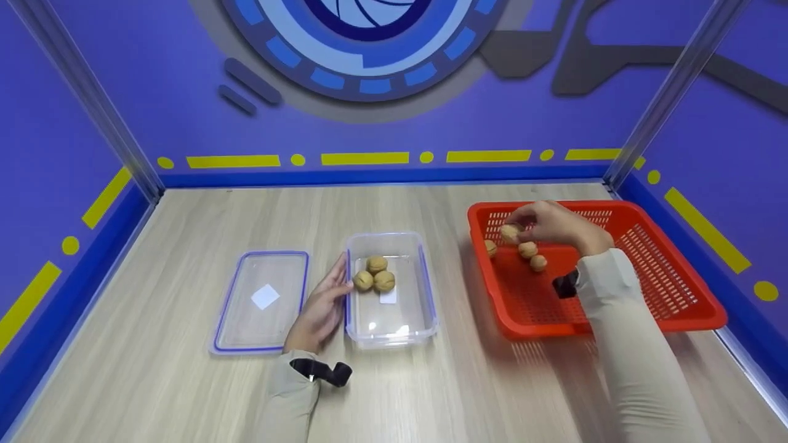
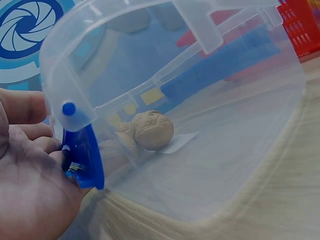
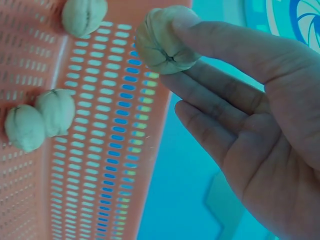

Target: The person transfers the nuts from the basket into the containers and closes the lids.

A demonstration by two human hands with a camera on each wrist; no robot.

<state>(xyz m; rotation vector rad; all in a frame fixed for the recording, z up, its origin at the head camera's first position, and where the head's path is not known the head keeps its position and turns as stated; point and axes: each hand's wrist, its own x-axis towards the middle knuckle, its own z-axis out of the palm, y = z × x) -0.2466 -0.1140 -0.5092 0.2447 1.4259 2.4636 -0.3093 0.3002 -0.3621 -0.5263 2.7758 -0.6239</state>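
A clear plastic box (image 1: 426,295) with blue clips sits mid-table and holds three walnuts (image 1: 375,274). My left hand (image 1: 323,301) rests flat against its left wall; in the left wrist view the palm (image 2: 30,180) touches the blue clip (image 2: 82,150), with a walnut (image 2: 152,130) seen through the wall. My right hand (image 1: 548,223) is over the red basket (image 1: 671,271) and pinches one walnut (image 1: 510,232) between thumb and fingers, shown close in the right wrist view as a walnut (image 3: 162,40). Three more walnuts (image 1: 529,249) lie on the basket floor.
The box's clear lid (image 1: 261,301) with a blue rim lies flat to the left of the box. Purple walls and metal posts close in the wooden table on three sides. The basket stands near the right wall.
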